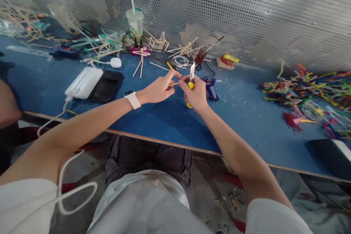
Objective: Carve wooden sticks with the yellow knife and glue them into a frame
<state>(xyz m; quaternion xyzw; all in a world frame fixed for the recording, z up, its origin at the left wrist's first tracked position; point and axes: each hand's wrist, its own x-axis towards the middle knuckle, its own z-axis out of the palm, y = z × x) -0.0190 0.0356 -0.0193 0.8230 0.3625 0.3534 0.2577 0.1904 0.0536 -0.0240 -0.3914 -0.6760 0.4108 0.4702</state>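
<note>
Blue worktable (153, 117) below perforated metal wall (246, 11), left hand (159, 89) pinching stick (173, 84), right hand (196, 95) gripping yellow knife (191, 80).

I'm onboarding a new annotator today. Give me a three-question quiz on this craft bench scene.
1. True or false: the right hand grips a yellow-handled utility knife with its blade pointing up.
2. What does the left hand pinch? A) thin wooden stick B) pipe cleaner C) phone
3. Fill in: on the table, just right of the hands, lies a blue ____.

Key: 1 true; 2 A; 3 glue gun
</note>
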